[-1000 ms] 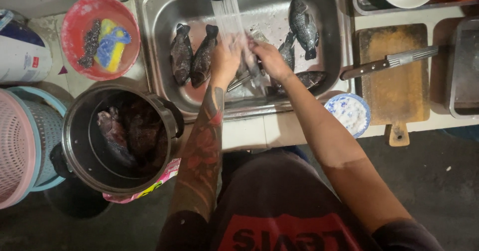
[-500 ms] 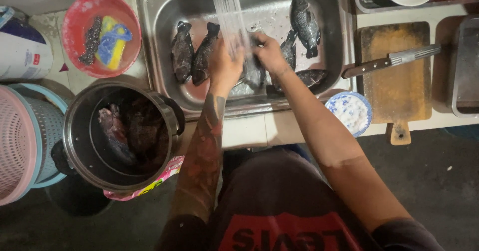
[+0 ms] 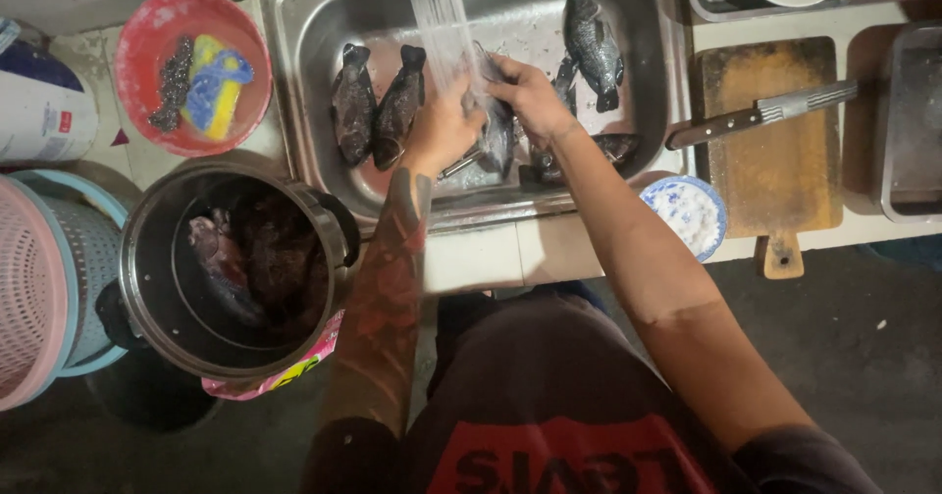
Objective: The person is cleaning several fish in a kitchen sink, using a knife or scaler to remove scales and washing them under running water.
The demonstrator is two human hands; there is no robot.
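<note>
Hands (image 3: 491, 111) shifted left; held fish (image 3: 498, 133) mostly hidden.

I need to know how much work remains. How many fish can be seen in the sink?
5, perhaps more. Two lie side by side at the left, one at the upper right, one at the lower right, one under the tap between both hands. The hands may hide others.

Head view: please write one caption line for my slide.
Both hands, left hand and right hand, hold a fish under running tap water in a steel sink.
</note>
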